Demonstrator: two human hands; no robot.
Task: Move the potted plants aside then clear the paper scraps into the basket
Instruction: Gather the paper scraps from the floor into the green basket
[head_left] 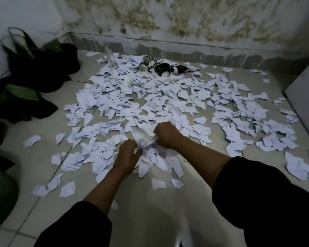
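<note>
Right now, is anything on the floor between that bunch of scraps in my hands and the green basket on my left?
Nothing solid shows. Both hands, left hand and right hand, grip the bunch of scraps. Toward the green basket at the left edge lie only loose scraps on bare tiles. The potted plants stand farther back.

Pale tiled floor [43, 157] strewn with torn paper scraps [150, 97].

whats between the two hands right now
A bunched wad of paper scraps, gripped from both sides by the left hand and the right hand, above the scrap-strewn floor. The head view shows it.
</note>
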